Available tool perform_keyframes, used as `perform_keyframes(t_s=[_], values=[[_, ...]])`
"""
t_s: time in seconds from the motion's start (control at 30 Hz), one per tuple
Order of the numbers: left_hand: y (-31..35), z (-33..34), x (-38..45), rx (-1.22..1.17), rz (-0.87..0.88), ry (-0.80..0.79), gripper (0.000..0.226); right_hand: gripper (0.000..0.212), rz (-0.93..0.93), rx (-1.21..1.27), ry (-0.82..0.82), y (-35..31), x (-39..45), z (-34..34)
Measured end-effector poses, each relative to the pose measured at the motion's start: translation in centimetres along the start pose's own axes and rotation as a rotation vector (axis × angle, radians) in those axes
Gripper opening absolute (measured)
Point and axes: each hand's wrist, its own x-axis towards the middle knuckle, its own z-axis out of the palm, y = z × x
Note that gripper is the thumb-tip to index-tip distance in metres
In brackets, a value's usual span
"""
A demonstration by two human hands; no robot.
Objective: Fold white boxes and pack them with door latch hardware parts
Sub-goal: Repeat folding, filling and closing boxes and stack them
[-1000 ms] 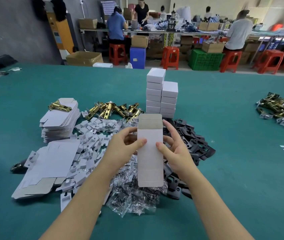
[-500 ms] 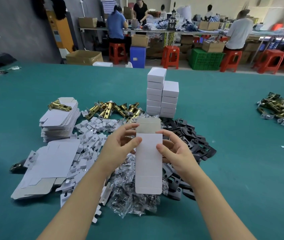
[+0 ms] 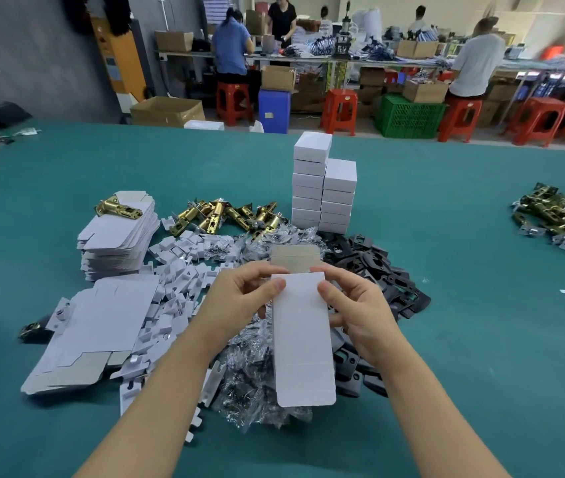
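Beyond the far edge of a teal felt-covered table point(image 3: 446, 236), red plastic stools point(image 3: 339, 110), a blue plastic stool point(image 3: 274, 110) and a green plastic crate point(image 3: 408, 117) stand on the floor. Brown cardboard cartons point(image 3: 167, 112) sit far left. People work at a long bench point(image 3: 360, 58) behind.

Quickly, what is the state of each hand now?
Left hand: pinches the flat white box near its top.
Right hand: pinches the same box.

White box blank point(image 3: 303, 339) (brown flap), teal table point(image 3: 481, 339), brass latches point(image 3: 226, 215), black plates point(image 3: 377, 267).

I'm in a packing workshop: latch bolts point(image 3: 226, 215) heaped at twelve o'clock, workers on red stools point(image 3: 339, 110) beyond.
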Motion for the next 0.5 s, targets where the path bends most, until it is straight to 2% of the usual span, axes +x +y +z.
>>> perform_keyframes(t_s=[0.1,0.23,0.37,0.5], values=[[-0.18,0.06,-0.06,0.003,-0.015,0.008,0.023,0.024,0.013,0.020,-0.024,-0.26,-0.16,-0.09],[-0.55,0.48,-0.19,-0.024,0.037,0.044,0.018,0.031,-0.027,0.003,0.004,-0.01,-0.18,-0.01],[-0.55,0.77,-0.26,-0.028,0.022,0.122,0.033,0.039,-0.025,0.006,0.016,0.33,-0.07,-0.05],[-0.25,0.82,-0.30,-0.003,0.045,0.061,0.024,0.024,-0.024,-0.041,-0.007,0.35,-0.09,-0.12]])
